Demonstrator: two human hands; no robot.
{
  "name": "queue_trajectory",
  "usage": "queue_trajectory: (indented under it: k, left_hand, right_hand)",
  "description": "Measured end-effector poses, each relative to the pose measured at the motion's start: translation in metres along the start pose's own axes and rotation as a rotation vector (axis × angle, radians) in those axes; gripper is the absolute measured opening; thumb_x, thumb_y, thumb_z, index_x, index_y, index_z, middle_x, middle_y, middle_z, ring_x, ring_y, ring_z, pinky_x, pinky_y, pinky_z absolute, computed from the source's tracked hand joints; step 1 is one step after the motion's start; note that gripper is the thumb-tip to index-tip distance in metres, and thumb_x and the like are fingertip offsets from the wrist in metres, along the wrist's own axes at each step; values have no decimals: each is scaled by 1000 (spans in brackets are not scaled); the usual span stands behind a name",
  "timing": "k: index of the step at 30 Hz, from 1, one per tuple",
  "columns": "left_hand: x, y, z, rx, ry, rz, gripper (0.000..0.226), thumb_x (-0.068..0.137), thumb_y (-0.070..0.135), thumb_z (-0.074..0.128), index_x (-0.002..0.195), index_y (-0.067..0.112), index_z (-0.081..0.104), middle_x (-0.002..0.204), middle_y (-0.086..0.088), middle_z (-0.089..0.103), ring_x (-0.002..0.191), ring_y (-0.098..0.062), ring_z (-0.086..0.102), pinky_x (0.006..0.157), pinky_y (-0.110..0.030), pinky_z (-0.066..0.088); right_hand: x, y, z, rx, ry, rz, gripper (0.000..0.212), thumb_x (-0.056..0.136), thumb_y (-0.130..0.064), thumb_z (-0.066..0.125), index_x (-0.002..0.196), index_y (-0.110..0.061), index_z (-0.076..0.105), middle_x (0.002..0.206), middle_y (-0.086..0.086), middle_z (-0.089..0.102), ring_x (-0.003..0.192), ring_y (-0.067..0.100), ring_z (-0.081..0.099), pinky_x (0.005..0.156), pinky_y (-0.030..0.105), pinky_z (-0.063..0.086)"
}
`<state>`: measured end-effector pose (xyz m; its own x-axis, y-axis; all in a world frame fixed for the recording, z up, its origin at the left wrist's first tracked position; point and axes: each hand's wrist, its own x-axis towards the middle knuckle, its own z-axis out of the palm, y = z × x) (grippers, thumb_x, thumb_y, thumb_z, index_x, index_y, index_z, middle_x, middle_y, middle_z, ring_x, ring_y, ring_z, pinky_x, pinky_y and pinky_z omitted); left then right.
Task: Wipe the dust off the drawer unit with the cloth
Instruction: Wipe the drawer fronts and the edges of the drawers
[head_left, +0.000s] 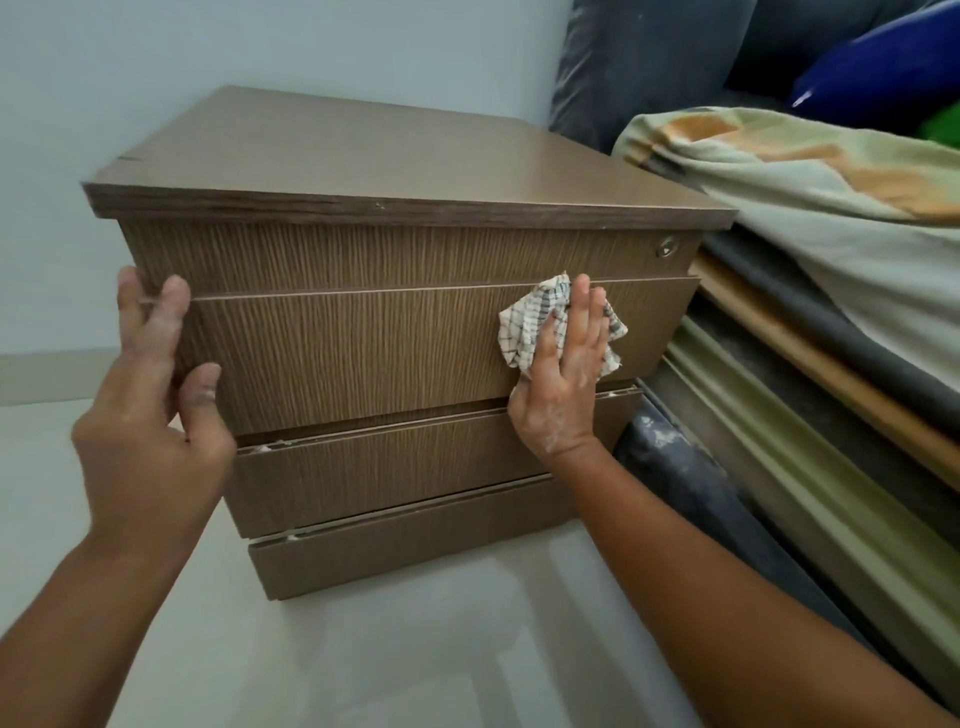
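Note:
A brown wood-grain drawer unit (363, 332) stands on the pale floor, with several drawer fronts and a small lock at its upper right. My right hand (563, 374) lies flat on the second drawer front near its right end, pressing a crumpled white checked cloth (530, 322) against the wood. My left hand (156, 374) grips the unit's left front corner, fingers wrapped round the side and thumb on the drawer face. White dust marks show on both hands and in the gaps between the lower drawers.
A bed with stacked mattresses (810, 415) presses close to the unit's right side, a pale green and orange sheet (810, 192) draped over it. A dark cushion (649, 57) and blue pillow (883, 62) lie behind. A light wall (130, 78) is at the left.

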<state>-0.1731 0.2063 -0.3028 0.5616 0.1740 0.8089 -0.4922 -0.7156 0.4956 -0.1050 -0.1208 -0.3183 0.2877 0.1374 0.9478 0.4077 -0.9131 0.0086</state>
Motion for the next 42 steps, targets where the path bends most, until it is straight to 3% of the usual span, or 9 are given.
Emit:
queue_trajectory:
  k: [5,12,15,18,23,27,32,39,42]
  left_hand:
    - [2,-8,3,-35,-5,8,62,98,12,43,155,30,28,166,6,18,148,-5,28,111,-45,43]
    - [1,0,1,-46,19,-2,65,97,1,47,154,28,31,165,9,18,146,-8,34,107,-45,47]
    - [1,10,-3,-29,44,-11,65,95,1,51,151,29,35,163,8,24,131,-24,56,93,-42,55]
    - [4,20,-6,-84,65,-57,63,94,-1,52,148,26,35,159,5,36,117,-11,63,91,-37,55]
    - [-23,20,-21,-201,29,-250,28,101,8,45,110,31,32,122,-18,68,105,-28,69,78,-12,46]
    - [-50,10,-12,-137,-79,-333,10,100,12,49,111,12,47,100,-8,71,85,-19,67,67,-3,39]
    - [-63,6,-14,-147,-86,-335,15,100,8,49,114,4,44,130,-15,66,113,-21,67,81,2,39]
    - [-72,-5,-17,-66,-165,-330,26,98,9,51,124,5,55,125,-4,70,108,-13,68,86,-3,42]
    - [-73,-11,-15,-27,-175,-334,23,98,11,50,118,7,61,116,-13,72,78,5,64,76,-3,41]
  right_hand:
    - [-2,28,-9,27,17,120,59,95,-10,30,151,1,16,151,43,23,151,42,4,122,62,11]
    - [-6,60,-17,53,120,344,53,95,-1,27,143,19,17,149,49,20,141,64,18,118,69,18]
    - [2,57,-26,83,97,613,66,83,13,40,145,21,19,150,46,21,143,57,24,126,46,13]
    - [12,56,-34,160,142,805,64,86,9,41,147,18,23,152,38,27,144,46,30,118,9,5]
    - [11,46,-44,243,288,1133,54,94,-5,34,147,6,34,146,28,39,137,36,43,115,24,28]
    - [-7,2,-56,280,341,963,60,92,-4,34,148,16,21,148,23,35,137,18,32,112,4,17]
    - [-34,-84,-50,490,50,741,64,87,8,39,149,11,24,145,7,35,138,10,35,118,16,25]
    - [-35,-139,-50,623,-122,441,64,76,15,40,140,15,36,136,13,42,131,13,41,116,23,31]
    - [-29,-150,-47,623,-176,376,59,74,17,40,134,17,43,130,17,46,123,15,44,112,23,34]
